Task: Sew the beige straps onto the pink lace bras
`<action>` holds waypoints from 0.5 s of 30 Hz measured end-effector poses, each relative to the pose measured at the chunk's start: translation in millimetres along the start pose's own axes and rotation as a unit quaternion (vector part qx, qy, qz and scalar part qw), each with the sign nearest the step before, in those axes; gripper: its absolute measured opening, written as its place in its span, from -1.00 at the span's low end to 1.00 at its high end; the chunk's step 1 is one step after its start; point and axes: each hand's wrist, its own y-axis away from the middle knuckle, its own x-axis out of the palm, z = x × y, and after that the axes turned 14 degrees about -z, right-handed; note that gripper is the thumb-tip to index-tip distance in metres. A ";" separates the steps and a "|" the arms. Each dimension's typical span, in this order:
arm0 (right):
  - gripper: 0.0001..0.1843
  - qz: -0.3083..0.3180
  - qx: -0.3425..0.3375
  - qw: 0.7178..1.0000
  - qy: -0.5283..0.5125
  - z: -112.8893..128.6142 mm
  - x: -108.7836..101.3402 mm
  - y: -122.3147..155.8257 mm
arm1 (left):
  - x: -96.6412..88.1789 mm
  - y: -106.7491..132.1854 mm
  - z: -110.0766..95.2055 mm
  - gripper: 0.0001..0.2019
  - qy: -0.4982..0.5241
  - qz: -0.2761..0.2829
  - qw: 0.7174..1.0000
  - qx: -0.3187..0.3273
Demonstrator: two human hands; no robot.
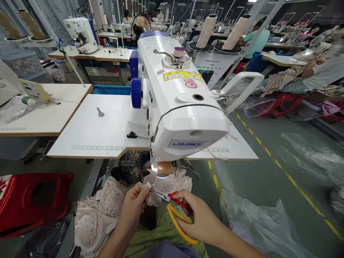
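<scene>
My left hand (136,200) is closed, thumb and finger pinching the tip of a small pale fabric tab (148,185). In my right hand (200,216) is a pair of scissors (162,195) with one red and one yellow handle. The handles are spread apart, and the blades point left, reaching the tab at my left fingertips. Pale pink lace bras (90,222) lie in a heap left of my left forearm. More lace fabric (177,181) hangs behind the scissors, under the head of a white sewing machine (188,122). Whether the tab joins that fabric is hidden.
The machine stands on a white table (80,125) holding a grey metal piece (100,112). A red plastic stool (34,200) is at the left, and clear plastic bags (258,218) lie on the floor at the right. Another person (319,71) sits at the far right.
</scene>
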 end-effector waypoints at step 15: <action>-0.66 0.015 0.002 0.999 -0.042 0.6 2.2 -17.2 | -3.3 3.1 -0.3 -0.61 -0.050 -0.048 0.995 0.076</action>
